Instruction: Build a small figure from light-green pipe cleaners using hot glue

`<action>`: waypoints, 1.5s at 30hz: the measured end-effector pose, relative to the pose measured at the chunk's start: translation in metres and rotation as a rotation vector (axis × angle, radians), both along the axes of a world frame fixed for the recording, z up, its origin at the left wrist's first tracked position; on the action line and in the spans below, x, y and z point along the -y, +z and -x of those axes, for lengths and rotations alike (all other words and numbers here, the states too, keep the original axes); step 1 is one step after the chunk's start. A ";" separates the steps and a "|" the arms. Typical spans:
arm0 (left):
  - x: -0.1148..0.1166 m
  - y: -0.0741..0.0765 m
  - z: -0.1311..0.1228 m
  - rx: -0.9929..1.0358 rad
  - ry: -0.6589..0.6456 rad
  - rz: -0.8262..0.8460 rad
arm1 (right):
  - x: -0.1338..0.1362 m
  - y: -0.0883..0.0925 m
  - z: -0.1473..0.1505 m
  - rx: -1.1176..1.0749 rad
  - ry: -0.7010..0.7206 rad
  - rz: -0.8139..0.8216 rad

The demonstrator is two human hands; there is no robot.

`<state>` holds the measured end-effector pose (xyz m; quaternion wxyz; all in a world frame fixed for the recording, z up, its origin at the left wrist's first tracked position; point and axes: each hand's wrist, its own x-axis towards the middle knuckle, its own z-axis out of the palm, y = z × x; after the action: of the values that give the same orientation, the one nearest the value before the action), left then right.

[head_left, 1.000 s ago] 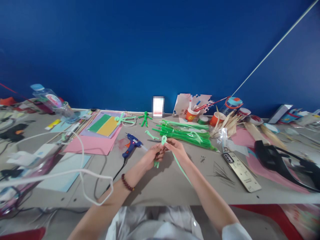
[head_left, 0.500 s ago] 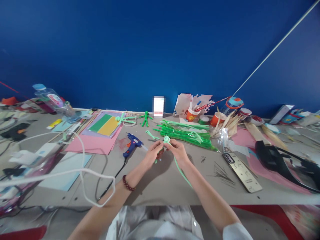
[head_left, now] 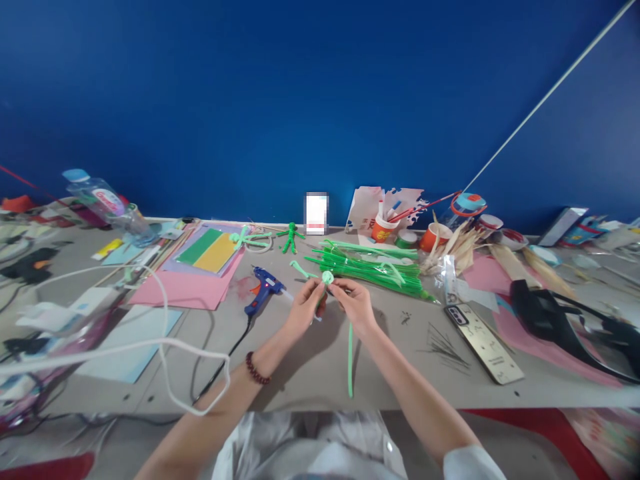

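Note:
Between my hands is a light green pipe cleaner, its upper end coiled into a small round head. My left hand pinches it just below the coil. From the other side my right hand grips it with thumb and fingers, and a loose green length hangs from beneath this hand toward the table's front edge. Beyond the hands lies a bundle of bright green pipe cleaners. A short bent light green piece rests just past my left hand. Farther back stands a green pipe-cleaner figure.
A blue glue gun lies left of my hands, its cord running forward. A phone and thin dark wires lie to the right. Pink paper, a plastic bottle and a white cable occupy the left. Paper cups stand behind.
The coiled head has shifted slightly left and turned in my fingers. The loose tail, which ran along my right forearm, now hangs straighter toward the table's front edge.

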<state>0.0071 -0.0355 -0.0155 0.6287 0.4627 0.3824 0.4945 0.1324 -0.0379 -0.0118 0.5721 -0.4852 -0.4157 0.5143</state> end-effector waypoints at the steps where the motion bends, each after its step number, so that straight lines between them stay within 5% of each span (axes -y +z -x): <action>1: 0.000 0.000 0.000 0.009 -0.003 0.014 | 0.000 0.000 0.001 0.005 -0.007 -0.006; 9: -0.003 0.000 0.000 0.303 -0.151 0.216 | 0.002 0.004 0.003 -0.174 0.098 0.082; 15: -0.003 0.002 0.002 0.276 -0.242 0.218 | 0.003 0.005 0.002 -0.191 0.142 0.083; 22: -0.004 0.001 0.003 -0.023 0.207 -0.049 | 0.004 -0.001 0.006 -0.189 -0.018 0.092; 25: -0.003 0.001 0.005 -0.167 0.295 -0.143 | 0.006 -0.003 0.008 -0.189 -0.018 0.084; 31: 0.002 -0.001 0.003 -0.223 0.314 -0.231 | 0.007 -0.004 0.009 -0.203 -0.070 0.052; 45: -0.001 -0.006 0.000 -0.130 0.244 -0.103 | 0.007 -0.010 0.010 0.026 -0.123 -0.034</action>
<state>0.0069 -0.0346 -0.0214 0.5131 0.4756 0.4497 0.5552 0.1224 -0.0452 -0.0221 0.6052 -0.5066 -0.4015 0.4646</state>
